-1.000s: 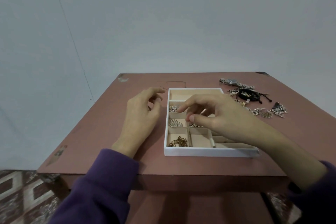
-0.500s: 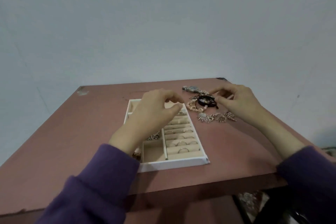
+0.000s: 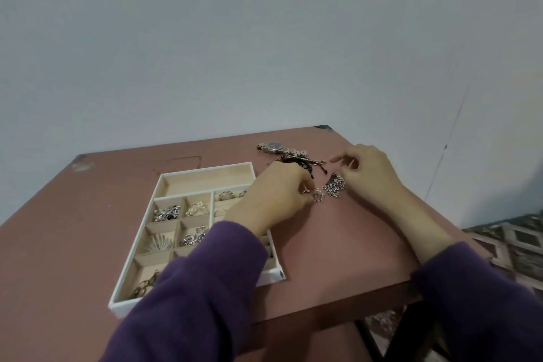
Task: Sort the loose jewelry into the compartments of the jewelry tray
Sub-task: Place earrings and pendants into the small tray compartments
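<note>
The left hand (image 3: pixel 273 194) is reaching across the jewelry tray (image 3: pixel 205 169) and pinching a small silver piece (image 3: pixel 306 190) from the loose jewelry (image 3: pixel 333 186) near the far right corner of the reddish tabletop (image 3: pixel 88 214), probably for a compartment. The right hand (image 3: pixel 367 173) is hovering beside, loosely curled and holding nothing. A grey wall (image 3: pixel 264 38) is standing behind.

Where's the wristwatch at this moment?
Head view: the wristwatch lies on the table toward its far right corner, outside the tray, just beyond the black cord bracelet.
</note>
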